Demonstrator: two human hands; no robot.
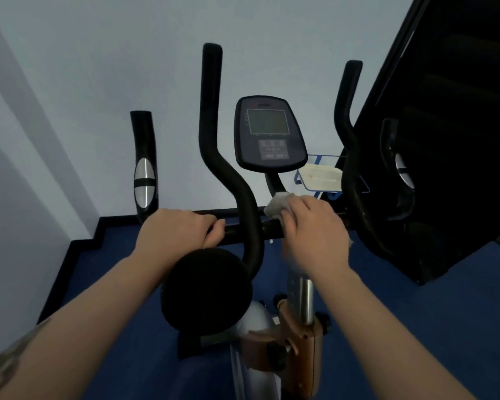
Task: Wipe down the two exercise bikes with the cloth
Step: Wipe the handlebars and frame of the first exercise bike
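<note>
One exercise bike stands right in front of me, with a dark console (270, 134) and a black horizontal handlebar (243, 228). My left hand (182, 229) grips that bar left of centre, fingers curled over it. My right hand (315, 226) holds a light grey cloth (277, 204) against the bar right of centre, just below the console stem. The hand is blurred. Tall black handles (211, 111) rise on both sides. The bike's silver and copper frame (298, 336) shows below. Only this one bike is plainly in view.
A pale wall is close behind the bike, and the floor (122, 284) is blue. A large black machine (445, 140) stands at the right. A blue wire rack (326, 180) with a white tray sits behind the console. A round black pad (205, 290) lies under my left forearm.
</note>
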